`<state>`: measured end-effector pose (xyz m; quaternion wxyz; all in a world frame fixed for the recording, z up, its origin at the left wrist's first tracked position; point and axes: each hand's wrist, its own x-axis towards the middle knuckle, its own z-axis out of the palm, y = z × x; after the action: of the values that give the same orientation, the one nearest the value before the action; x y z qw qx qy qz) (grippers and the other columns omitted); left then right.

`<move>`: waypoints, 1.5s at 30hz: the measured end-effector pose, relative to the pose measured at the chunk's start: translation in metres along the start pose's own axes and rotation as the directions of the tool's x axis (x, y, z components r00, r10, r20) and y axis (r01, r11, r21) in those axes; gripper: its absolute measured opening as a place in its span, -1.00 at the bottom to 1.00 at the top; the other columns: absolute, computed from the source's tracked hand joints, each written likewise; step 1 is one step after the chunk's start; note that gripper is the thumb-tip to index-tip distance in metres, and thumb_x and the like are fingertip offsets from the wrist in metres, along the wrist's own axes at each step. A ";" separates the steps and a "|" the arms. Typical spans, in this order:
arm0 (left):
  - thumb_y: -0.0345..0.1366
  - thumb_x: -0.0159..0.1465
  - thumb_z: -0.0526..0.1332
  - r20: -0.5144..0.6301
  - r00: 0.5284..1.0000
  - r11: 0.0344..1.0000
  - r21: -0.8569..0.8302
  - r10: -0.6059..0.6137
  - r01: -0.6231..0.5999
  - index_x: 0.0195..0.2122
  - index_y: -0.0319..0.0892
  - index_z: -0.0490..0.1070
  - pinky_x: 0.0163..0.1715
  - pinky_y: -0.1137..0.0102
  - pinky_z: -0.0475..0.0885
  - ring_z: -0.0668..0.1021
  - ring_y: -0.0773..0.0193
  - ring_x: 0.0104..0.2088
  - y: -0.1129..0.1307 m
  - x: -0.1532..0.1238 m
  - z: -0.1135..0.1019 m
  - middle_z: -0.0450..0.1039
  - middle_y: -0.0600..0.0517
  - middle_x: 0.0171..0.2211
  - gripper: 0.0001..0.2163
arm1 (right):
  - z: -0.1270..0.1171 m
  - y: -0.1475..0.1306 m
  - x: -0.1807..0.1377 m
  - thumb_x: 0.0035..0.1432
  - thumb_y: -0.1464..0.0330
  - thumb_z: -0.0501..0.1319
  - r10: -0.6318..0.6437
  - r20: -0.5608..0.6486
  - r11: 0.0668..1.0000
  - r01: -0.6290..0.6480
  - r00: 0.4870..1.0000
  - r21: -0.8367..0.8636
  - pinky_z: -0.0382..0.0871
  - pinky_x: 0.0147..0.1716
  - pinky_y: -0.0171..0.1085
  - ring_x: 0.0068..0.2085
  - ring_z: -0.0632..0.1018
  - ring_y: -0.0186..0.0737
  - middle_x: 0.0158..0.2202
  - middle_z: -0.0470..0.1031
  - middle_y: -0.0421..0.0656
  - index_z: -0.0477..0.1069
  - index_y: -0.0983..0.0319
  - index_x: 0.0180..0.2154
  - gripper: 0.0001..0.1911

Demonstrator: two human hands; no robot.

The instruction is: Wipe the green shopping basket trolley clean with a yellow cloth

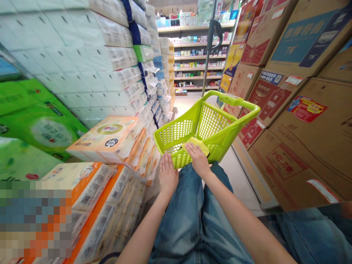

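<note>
Resting just right of the tissue packs (pixel 106 135), my left hand (pixel 168 179) lies with its fingers straight and close together, the tips at the near left corner of the green basket (pixel 180 123); I see nothing pinched there. The basket stands in front of my knees, its lattice walls looking like stiff, fairly light plastic, so I judge that it could shift if I push hard; that solid corner seems a good place to steady it. Further right, the yellow cloth (pixel 203 146) lies bunched over the basket's near side, under my right hand (pixel 198 158). My right fingers stretch flat across it, side by side; whether the thumb pinches from below I cannot tell. The cloth looks soft, light and hard to damage, but likely to bunch or slide on smooth plastic, so I would hold it by the middle, under spread pressure. Beyond, at far right, the cardboard boxes (pixel 310 135) rise well apart from my hands.
</note>
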<state>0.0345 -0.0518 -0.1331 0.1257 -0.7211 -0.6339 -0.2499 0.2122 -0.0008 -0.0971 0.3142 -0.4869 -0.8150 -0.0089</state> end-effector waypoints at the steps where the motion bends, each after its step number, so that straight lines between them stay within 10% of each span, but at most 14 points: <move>1: -0.39 0.27 0.09 0.004 1.000 1.000 -0.006 0.003 -0.003 0.42 -0.47 -0.24 0.36 0.05 0.12 0.01 -0.04 0.44 0.000 0.000 -0.001 -0.11 -0.36 0.43 -0.25 | -0.007 0.013 0.001 0.05 0.70 -0.06 0.041 -0.023 0.999 -0.041 0.999 -0.015 0.06 0.38 -0.01 0.38 0.22 -0.18 0.33 0.30 -0.09 0.20 0.23 0.33 -0.20; 8: -0.38 0.28 0.10 -0.007 1.000 1.000 -0.005 0.002 -0.002 0.43 -0.46 -0.29 0.36 0.02 0.11 -0.02 -0.05 0.44 0.001 -0.001 0.001 -0.14 -0.35 0.44 -0.23 | 0.004 0.000 0.008 0.01 0.72 -0.08 0.259 -0.139 0.966 -0.259 0.956 0.019 0.01 0.40 0.03 0.39 0.20 -0.13 0.31 0.32 -0.02 0.24 0.32 0.30 -0.20; 15: -0.48 0.31 0.00 0.019 1.000 0.998 0.063 -0.023 0.022 0.43 -0.40 -0.15 0.37 0.11 0.12 0.04 0.06 0.43 -0.002 0.000 0.005 -0.05 -0.29 0.43 -0.35 | 0.046 -0.081 0.005 0.20 0.61 0.00 0.038 -0.007 0.994 -0.037 0.999 0.100 0.07 0.39 -0.04 0.38 0.22 -0.16 0.33 0.30 -0.04 0.24 0.30 0.30 -0.37; 19: -0.43 0.28 0.07 0.009 1.000 0.999 0.051 -0.006 0.006 0.42 -0.45 -0.19 0.37 0.09 0.12 0.03 0.00 0.43 -0.002 0.000 0.005 -0.09 -0.32 0.43 -0.29 | 0.027 -0.047 0.004 0.12 0.67 -0.02 -0.066 0.031 0.995 0.064 0.997 0.077 0.08 0.38 -0.05 0.37 0.25 -0.18 0.32 0.31 -0.08 0.24 0.27 0.30 -0.29; 25: -0.43 0.24 0.11 -0.008 1.000 1.000 -0.014 -0.002 0.001 0.43 -0.43 -0.26 0.36 0.06 0.13 0.01 -0.03 0.44 0.001 -0.001 -0.001 -0.13 -0.32 0.44 -0.22 | -0.010 0.025 0.006 -0.04 0.73 -0.08 0.152 -0.083 0.988 -0.152 0.985 0.013 0.02 0.40 0.04 0.38 0.24 -0.14 0.30 0.34 -0.06 0.27 0.30 0.29 -0.17; 30: -0.43 0.25 0.12 -0.009 1.000 1.000 -0.003 -0.004 0.004 0.43 -0.46 -0.27 0.36 0.06 0.12 -0.01 -0.02 0.44 0.001 -0.001 0.000 -0.12 -0.34 0.44 -0.22 | 0.012 -0.013 0.011 -0.03 0.73 -0.08 0.256 -0.089 0.967 -0.252 0.963 0.047 0.00 0.40 0.07 0.40 0.17 -0.11 0.32 0.30 0.01 0.23 0.37 0.30 -0.18; 36: -0.48 0.31 0.00 -0.002 1.000 0.999 0.048 -0.018 0.018 0.43 -0.40 -0.18 0.36 0.10 0.14 0.05 0.05 0.43 -0.001 -0.001 0.005 -0.04 -0.30 0.42 -0.34 | 0.041 -0.081 0.006 0.18 0.63 -0.03 0.053 0.042 0.995 -0.056 0.998 0.086 0.04 0.39 -0.02 0.40 0.19 -0.13 0.35 0.26 -0.03 0.23 0.35 0.30 -0.35; 45: -0.45 0.25 0.08 -0.005 1.000 1.000 -0.009 -0.003 0.003 0.43 -0.45 -0.22 0.35 0.09 0.14 0.03 -0.02 0.43 0.000 -0.001 -0.002 -0.09 -0.32 0.43 -0.26 | -0.007 0.011 0.005 -0.02 0.73 -0.08 0.067 0.007 0.998 -0.067 0.998 -0.005 0.05 0.39 0.01 0.39 0.21 -0.17 0.33 0.29 -0.07 0.21 0.29 0.32 -0.16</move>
<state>0.0344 -0.0538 -0.1314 0.1238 -0.7201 -0.6333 -0.2549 0.2230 0.0069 -0.0921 0.3103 -0.5146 -0.7993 0.0015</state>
